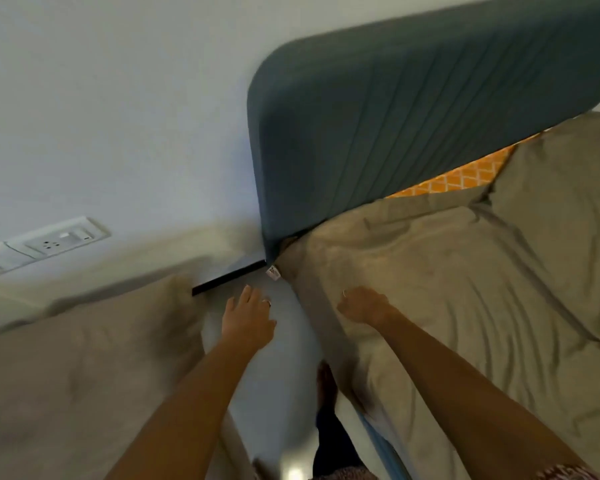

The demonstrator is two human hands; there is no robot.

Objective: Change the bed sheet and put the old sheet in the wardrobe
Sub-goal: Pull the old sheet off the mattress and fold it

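By headboard [413, 109] | beige sheet [465, 289] rumpled | wall socket [54, 242] left

Readable text: none could be made out anywhere in the view.
Fabric tag [273, 273]: small white tag at the bed corner below the headboard [413, 109]; carried dark marks, too small and blurred to read.
Wall socket plate [61, 239]: white, bore no legible lettering or numbers; a tiny mark at its right end could not be told.
Patterned cloth [461, 176]: orange with a white lattice print only, no words.
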